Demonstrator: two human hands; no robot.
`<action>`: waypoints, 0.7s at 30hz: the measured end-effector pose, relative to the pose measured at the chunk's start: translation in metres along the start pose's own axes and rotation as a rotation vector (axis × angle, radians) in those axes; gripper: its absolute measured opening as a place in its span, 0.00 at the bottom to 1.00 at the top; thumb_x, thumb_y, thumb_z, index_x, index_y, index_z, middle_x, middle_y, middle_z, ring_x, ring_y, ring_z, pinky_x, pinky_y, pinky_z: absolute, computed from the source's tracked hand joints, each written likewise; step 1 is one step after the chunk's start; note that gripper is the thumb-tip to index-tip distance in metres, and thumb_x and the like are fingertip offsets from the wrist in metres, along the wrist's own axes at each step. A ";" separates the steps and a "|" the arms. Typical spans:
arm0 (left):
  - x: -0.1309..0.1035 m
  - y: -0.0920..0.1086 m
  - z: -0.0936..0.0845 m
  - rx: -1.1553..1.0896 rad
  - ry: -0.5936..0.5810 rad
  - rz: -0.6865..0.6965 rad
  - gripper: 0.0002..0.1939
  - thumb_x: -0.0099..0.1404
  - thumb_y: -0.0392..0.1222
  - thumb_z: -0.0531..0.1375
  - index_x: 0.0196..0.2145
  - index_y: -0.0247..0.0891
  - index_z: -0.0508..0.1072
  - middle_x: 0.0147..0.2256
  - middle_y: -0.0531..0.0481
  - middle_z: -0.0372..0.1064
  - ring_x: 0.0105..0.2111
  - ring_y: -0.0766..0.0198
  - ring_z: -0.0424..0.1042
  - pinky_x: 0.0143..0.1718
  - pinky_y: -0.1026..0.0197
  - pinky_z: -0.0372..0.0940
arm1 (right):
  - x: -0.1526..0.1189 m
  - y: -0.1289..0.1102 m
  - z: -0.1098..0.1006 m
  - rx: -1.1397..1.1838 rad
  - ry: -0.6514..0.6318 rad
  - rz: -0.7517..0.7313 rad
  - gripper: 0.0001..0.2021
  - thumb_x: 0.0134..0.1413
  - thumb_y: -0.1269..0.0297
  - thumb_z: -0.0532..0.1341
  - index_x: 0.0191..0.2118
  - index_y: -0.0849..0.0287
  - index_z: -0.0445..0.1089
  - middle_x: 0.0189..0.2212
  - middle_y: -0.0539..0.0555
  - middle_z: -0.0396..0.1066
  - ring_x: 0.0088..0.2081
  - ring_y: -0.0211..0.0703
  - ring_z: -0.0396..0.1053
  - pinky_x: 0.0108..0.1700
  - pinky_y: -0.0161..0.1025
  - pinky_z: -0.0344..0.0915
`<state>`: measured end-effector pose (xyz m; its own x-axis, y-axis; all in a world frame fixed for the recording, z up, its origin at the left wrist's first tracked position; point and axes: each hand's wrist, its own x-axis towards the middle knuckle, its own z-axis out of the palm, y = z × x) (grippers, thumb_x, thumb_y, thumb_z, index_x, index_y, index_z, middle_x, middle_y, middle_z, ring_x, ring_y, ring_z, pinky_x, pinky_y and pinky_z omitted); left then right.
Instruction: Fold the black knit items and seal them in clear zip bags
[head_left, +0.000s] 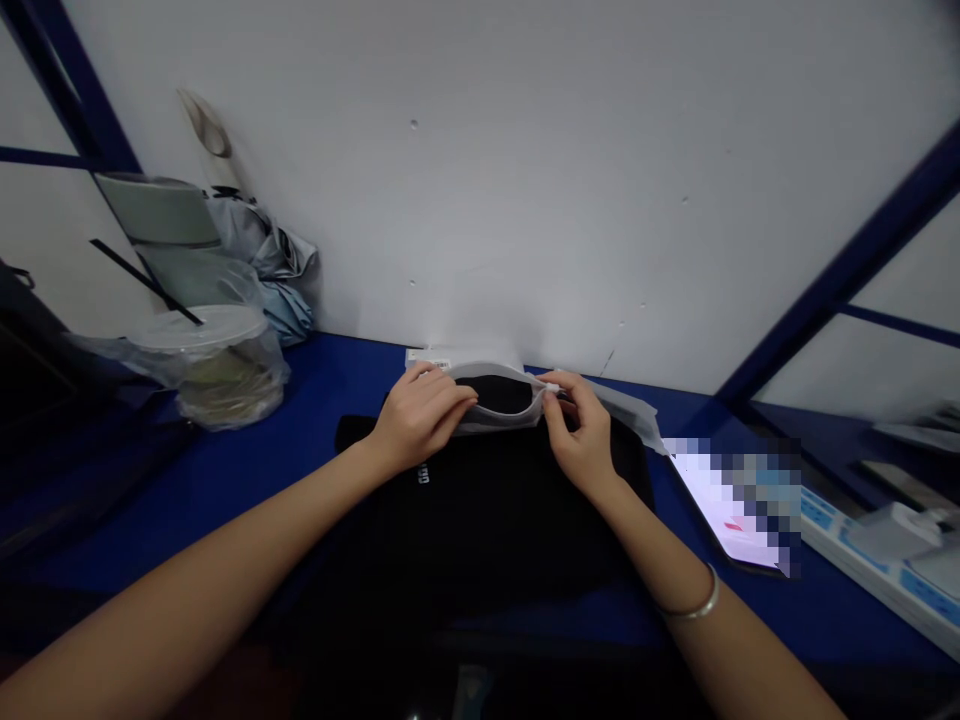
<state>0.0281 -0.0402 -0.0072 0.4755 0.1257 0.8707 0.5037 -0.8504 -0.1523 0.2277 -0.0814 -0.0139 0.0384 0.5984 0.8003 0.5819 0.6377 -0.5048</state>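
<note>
Head view: the left hand (421, 415) has thumb and fingertips closed together on the near left edge of a pale zip bag (495, 368), the other fingers lightly curled. The right hand (581, 430) pinches at the right end of the bag's mouth, thumb against index finger, by a small white slider (552, 388); whether the slider itself is in the grip cannot be told. Between the two sets of fingertips the mouth gapes in an oval, dark inside. A label with a barcode (439, 362) lies just beyond the left fingers. A loose pale flap (630, 415) extends to the right of the right fingers. Nearer the wearer than both hands lies black fabric (517, 520) with white lettering, on a blue tabletop (315, 390). Well left of the left fingers: a lidded cup (225, 375) in clear plastic, with a black straw (142, 278); behind it, a folded umbrella (281, 255). Right of the right fingers: a lit phone (724, 510), partly pixelated, then a power strip (877, 560). A silvery bracelet (697, 603) circles the right wrist.
</note>
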 end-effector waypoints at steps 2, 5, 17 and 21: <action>0.000 -0.001 -0.001 -0.010 -0.020 0.030 0.06 0.61 0.38 0.52 0.30 0.37 0.68 0.24 0.51 0.68 0.26 0.66 0.66 0.34 0.59 0.61 | 0.000 0.000 0.000 -0.005 -0.001 -0.012 0.08 0.53 0.68 0.53 0.39 0.55 0.64 0.38 0.54 0.66 0.41 0.40 0.66 0.35 0.37 0.69; -0.001 -0.002 -0.001 0.000 -0.043 0.073 0.07 0.60 0.42 0.55 0.29 0.38 0.68 0.24 0.52 0.69 0.26 0.67 0.67 0.34 0.59 0.61 | 0.000 -0.001 0.000 0.000 -0.004 -0.015 0.08 0.52 0.68 0.53 0.38 0.55 0.65 0.38 0.54 0.66 0.41 0.41 0.66 0.35 0.37 0.69; -0.004 0.000 0.002 0.213 0.103 0.047 0.10 0.58 0.29 0.52 0.34 0.40 0.67 0.30 0.51 0.71 0.32 0.63 0.69 0.43 0.53 0.57 | -0.002 -0.006 0.005 0.061 0.062 0.010 0.03 0.52 0.70 0.55 0.32 0.56 0.63 0.34 0.51 0.70 0.37 0.38 0.69 0.39 0.38 0.69; -0.004 0.009 0.000 0.196 0.113 0.153 0.11 0.57 0.35 0.54 0.40 0.39 0.67 0.35 0.46 0.71 0.37 0.59 0.69 0.45 0.50 0.58 | -0.007 -0.009 0.009 0.016 0.088 -0.087 0.06 0.52 0.73 0.54 0.34 0.55 0.62 0.34 0.51 0.70 0.37 0.37 0.69 0.37 0.37 0.68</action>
<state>0.0312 -0.0486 -0.0118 0.4785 -0.0641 0.8757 0.5677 -0.7383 -0.3642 0.2150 -0.0869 -0.0175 0.0600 0.4959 0.8663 0.5728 0.6937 -0.4368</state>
